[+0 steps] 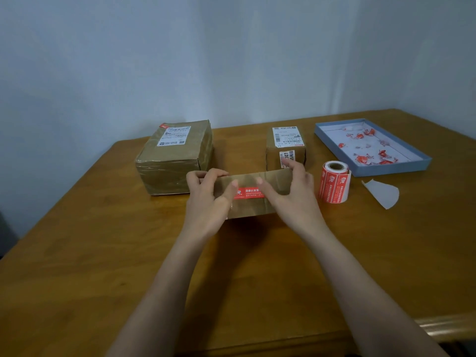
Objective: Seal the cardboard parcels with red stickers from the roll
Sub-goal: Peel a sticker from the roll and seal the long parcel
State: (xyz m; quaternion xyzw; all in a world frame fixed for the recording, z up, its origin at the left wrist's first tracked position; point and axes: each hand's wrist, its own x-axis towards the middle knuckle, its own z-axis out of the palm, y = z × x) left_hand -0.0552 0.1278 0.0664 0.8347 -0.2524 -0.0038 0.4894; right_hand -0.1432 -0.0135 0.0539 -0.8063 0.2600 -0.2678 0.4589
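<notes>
A flat cardboard parcel lies at the table's middle with a red sticker stuck across its top. My left hand grips the parcel's left end, its thumb on the sticker's left end. My right hand holds the right end, thumb pressing the sticker's right part. The roll of red stickers stands upright just right of my right hand. Behind sit a large cardboard parcel at the left and a small cardboard parcel at the right, both with white shipping labels.
A shallow blue tray holding several crumpled red-and-white sticker scraps sits at the back right. A torn piece of white backing paper lies in front of it. The wooden table meets the wall behind the parcels.
</notes>
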